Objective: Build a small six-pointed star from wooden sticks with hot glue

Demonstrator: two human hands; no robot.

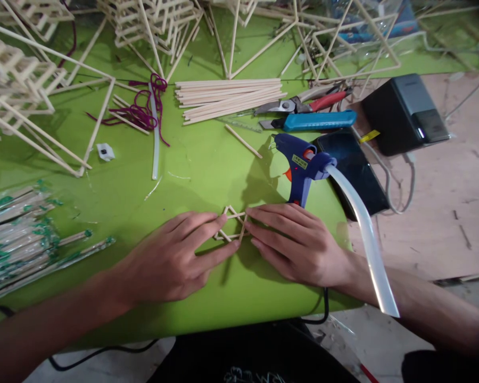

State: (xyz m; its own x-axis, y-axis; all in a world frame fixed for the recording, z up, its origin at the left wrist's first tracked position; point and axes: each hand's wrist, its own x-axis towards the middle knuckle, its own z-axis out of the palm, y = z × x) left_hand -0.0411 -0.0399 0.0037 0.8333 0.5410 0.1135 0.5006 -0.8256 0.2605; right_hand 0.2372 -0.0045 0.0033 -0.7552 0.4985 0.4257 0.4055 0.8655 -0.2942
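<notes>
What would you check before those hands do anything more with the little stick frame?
1. Small stick frame lies flat on the green mat: ok.
2. Left hand and right hand both press its edges: ok.
3. Glue gun stands just behind the right hand: ok.
4. Glue stick is loaded: ok.
5. Spare sticks lie bundled behind: ok.
6. Joints are set: cannot tell.

Glue gun (pixel 302 166), pliers (pixel 303 102), stick bundle (pixel 229 98) lie nearby.
</notes>
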